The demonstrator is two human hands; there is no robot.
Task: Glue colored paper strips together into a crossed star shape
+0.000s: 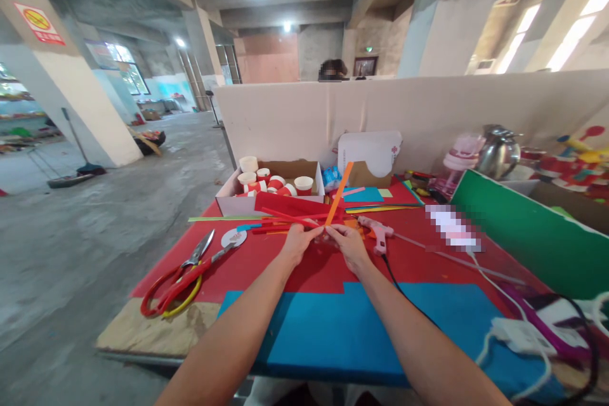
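Note:
My left hand point(299, 245) is closed in a pinch over the red sheet, its fingertips on the end of a red paper strip point(280, 215) that slants up to the left. Close beside it, my right hand point(351, 246) pinches the lower end of an orange paper strip point(339, 193), which stands up tilted to the right. The fingertips of both hands nearly meet, and what lies between them is too small to make out. A pink glue gun point(379, 231) with a glue stick in its back rests just right of my right hand. More coloured strips lie behind my hands.
Scissors point(183, 276) with red and yellow handles lie at left near a white paper disc point(234, 238). A box point(223, 205) of red-and-white paper cups stands behind. At right are a green board point(528, 228), a metal jug point(499, 151), cables and a white plug point(522, 336).

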